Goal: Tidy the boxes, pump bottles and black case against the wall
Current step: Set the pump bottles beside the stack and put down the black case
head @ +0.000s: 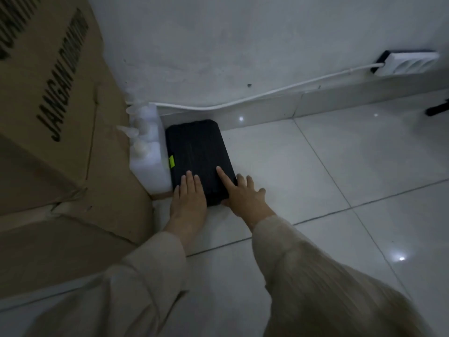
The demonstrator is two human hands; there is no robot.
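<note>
The black case (199,156) lies flat on the tiled floor (340,178), its far end touching the skirting at 12 o'clock, its left edge just beside the white pump bottles (148,152), which stand against a large cardboard box (60,132) at 9 o'clock. The left hand (188,198) rests flat on the case's near left corner, fingers straight. The right hand (243,195) is spread wide at the near right corner, forefinger on top. A white cable (243,98) runs along the wall to a power strip (408,63) at 2 o'clock.
</note>
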